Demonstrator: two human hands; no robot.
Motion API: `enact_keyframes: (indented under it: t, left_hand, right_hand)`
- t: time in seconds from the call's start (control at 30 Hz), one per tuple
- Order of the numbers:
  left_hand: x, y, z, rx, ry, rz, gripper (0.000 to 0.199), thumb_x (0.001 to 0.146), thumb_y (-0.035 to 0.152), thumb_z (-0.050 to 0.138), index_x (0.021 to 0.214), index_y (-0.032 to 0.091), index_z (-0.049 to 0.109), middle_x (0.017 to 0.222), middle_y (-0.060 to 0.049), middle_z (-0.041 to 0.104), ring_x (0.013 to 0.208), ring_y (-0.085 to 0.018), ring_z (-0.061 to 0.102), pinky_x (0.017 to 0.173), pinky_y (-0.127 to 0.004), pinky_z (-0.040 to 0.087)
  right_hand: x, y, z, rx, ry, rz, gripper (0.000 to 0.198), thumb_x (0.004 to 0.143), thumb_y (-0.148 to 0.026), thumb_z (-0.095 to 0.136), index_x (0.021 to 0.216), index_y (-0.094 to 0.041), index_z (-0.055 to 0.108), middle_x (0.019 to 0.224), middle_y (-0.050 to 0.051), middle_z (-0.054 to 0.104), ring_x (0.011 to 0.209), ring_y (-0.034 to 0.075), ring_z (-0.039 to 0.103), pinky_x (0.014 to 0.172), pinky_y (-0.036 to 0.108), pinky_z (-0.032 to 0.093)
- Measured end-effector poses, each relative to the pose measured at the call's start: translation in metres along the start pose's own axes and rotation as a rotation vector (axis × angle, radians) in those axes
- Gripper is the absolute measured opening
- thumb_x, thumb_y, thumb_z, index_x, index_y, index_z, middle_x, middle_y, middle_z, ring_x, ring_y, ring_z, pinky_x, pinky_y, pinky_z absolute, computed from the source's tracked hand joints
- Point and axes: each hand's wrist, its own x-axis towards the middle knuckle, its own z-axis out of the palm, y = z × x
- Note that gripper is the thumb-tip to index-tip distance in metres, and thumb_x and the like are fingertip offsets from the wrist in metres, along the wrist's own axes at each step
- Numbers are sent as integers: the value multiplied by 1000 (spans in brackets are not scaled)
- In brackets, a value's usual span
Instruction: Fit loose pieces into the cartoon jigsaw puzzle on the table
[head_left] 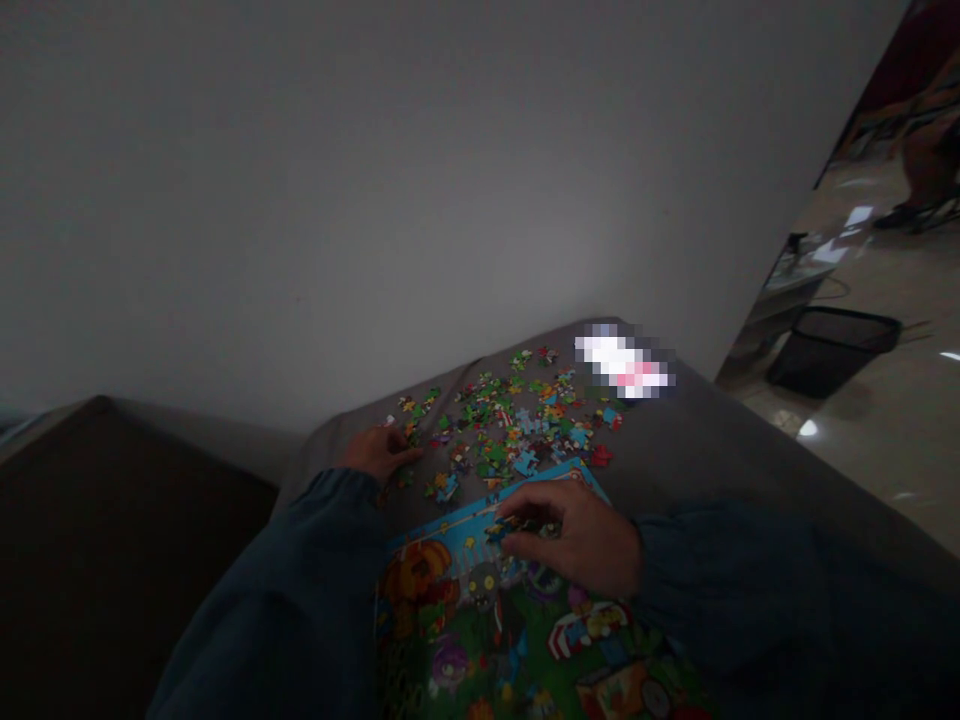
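Observation:
A colourful cartoon jigsaw puzzle (pixel 487 640) lies in front of me, with a grey-faced figure and a pumpkin in its picture. Over its upper part is my right hand (pixel 581 540), thumb and fingers pinched on a small puzzle piece (pixel 496 530). My left hand (pixel 379 452) rests at the left edge of the loose puzzle pieces (pixel 517 415), fingers bent and drawn together. Whatever those fingertips hold, if anything, is too dark and small to make out. The loose pieces are scattered beyond the puzzle, mostly green, blue and orange.
A lit, blurred-out phone-like object (pixel 622 362) lies at the far right of the grey covered surface (pixel 697 440). Behind rises a pale wall (pixel 450 180). On the floor at right stands a black bin (pixel 832 350); a person's leg (pixel 926 170) shows farther back. A dark block-like shape (pixel 112 540) is at left.

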Motion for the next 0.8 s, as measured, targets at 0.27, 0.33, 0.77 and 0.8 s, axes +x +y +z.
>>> enact_keyframes:
  t: [0.27, 0.33, 0.77, 0.8]
  left_hand:
    - [-14, 11, -19, 11, -43, -2, 31, 62, 47, 69, 78, 21, 63, 79, -1, 66, 78, -21, 62, 67, -29, 47]
    - [-28, 26, -27, 16, 2, 12, 31, 63, 45, 67, 82, 21, 63, 86, -3, 66, 84, -23, 60, 69, -32, 46]
    - [-150, 151, 0, -414, -89, 90, 16, 74, 21, 59, 89, 27, 59, 83, 0, 68, 75, -20, 64, 64, -29, 46]
    - [-154, 151, 1, -540, -124, 77, 17, 75, 22, 59, 91, 26, 58, 82, 0, 68, 73, -18, 64, 62, -28, 47]
  right_hand:
    - [3, 5, -1, 143, -23, 20, 21, 74, -28, 68, 92, -16, 67, 84, 4, 69, 78, 18, 65, 74, 33, 51]
    - [6, 8, -3, 233, -31, 55, 23, 74, -31, 68, 92, -16, 65, 79, 4, 68, 74, 17, 64, 70, 32, 51]
    - [-4, -8, 7, 373, 5, 204, 23, 70, -25, 72, 88, -16, 61, 78, 0, 66, 71, 13, 61, 65, 27, 47]
    - [-4, -8, 8, 388, 20, 202, 22, 70, -24, 71, 88, -16, 61, 80, 1, 67, 72, 13, 61, 67, 27, 47]
